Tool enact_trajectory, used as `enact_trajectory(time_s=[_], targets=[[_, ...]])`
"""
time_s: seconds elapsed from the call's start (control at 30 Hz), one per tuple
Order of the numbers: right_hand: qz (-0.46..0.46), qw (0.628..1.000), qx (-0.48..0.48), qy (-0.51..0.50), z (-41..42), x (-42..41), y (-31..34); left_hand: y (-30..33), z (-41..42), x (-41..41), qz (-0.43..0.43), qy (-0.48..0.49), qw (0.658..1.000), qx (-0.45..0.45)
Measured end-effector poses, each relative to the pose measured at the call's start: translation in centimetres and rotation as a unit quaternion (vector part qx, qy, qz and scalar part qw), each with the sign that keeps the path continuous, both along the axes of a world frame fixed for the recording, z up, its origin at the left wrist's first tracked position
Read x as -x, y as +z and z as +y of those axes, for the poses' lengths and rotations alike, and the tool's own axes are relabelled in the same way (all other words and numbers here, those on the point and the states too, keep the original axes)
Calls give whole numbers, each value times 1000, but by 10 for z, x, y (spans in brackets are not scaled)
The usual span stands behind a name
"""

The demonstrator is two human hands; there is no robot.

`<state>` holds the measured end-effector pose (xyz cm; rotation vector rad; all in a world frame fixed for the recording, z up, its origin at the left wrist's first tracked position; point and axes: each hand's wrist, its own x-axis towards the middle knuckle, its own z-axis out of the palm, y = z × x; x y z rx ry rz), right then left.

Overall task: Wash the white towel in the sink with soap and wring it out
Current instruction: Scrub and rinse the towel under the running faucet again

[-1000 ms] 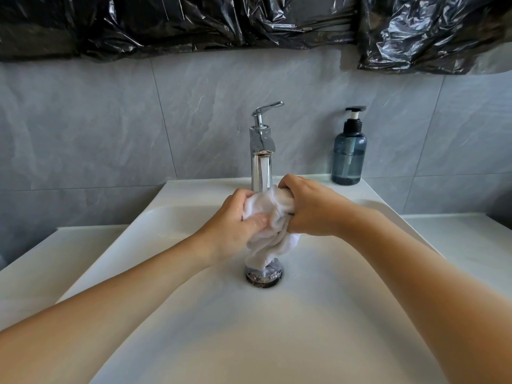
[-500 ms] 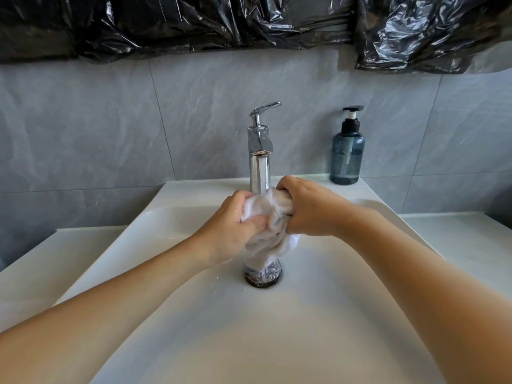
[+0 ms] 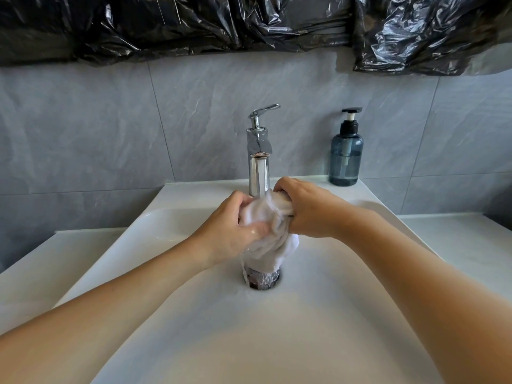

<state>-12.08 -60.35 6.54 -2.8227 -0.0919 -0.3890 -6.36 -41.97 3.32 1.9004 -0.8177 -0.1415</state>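
1. Progress, as a judgement: the white towel (image 3: 266,234) looks soaked and bunched under running water, so this reads as the washing or rinsing stage. No clear foam shows on the cloth, so whether soap has gone on cannot be told. A final wring looks not yet finished, since water runs off the cloth's lower end into the drain (image 3: 261,279).
2. Far left: pale counter (image 3: 41,261) beside the white sink (image 3: 194,328), with grey wall tiles behind and black plastic sheeting (image 3: 194,23) hung above.
3. Left hand (image 3: 232,231): reaching in from the lower left, fingers curled round the left side of the towel, thumb pressed across the front of the cloth. It grips, not spread.
4. Centre: the towel is held between both hands, above the basin and directly over the drain, just in front of the chrome faucet (image 3: 259,153). A thin stream falls from the spout onto the top of the cloth.
5. Right hand (image 3: 307,209): coming in from the right, fingers closed tightly over the towel's upper right part, knuckles up. The two hands sit close together with only cloth between.
6. Far right: a blue soap pump bottle (image 3: 346,153) stands upright on the back ledge of the sink, well apart from the hands.
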Motion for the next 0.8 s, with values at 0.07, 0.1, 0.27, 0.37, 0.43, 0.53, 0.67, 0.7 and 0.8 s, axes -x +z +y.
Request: enact_trajectory(time_s=[0.07,0.1,0.27,0.37,0.43,0.53,0.67,0.7,0.8], targets=[[-6,1000,2,3,-1,0,-1,-1,2,-5,-9,-5,1000,-16],[-11,1000,2,6,-1,-1,-1,-1,3,-7,-7,-11,1000,-22],[-37,999,1,19,-2,1,0,0,9,-13,-15,-32,999,-22],[-48,998,0,32,-2,1,0,5,15,-15,-59,-44,997,-36],[-52,998,1,44,-1,1,0,11,21,-19,-71,-65,994,-46],[-52,996,2,67,4,1,1,20,30,-25,-58,-97,993,-44],[-53,995,1,88,10,1,1,25,36,-28,-58,-98,993,-42],[-53,995,2,84,10,1,1,26,37,-28,-57,-99,993,-43],[-36,998,-8,58,8,4,0,26,40,-30,-43,-105,992,-48]])
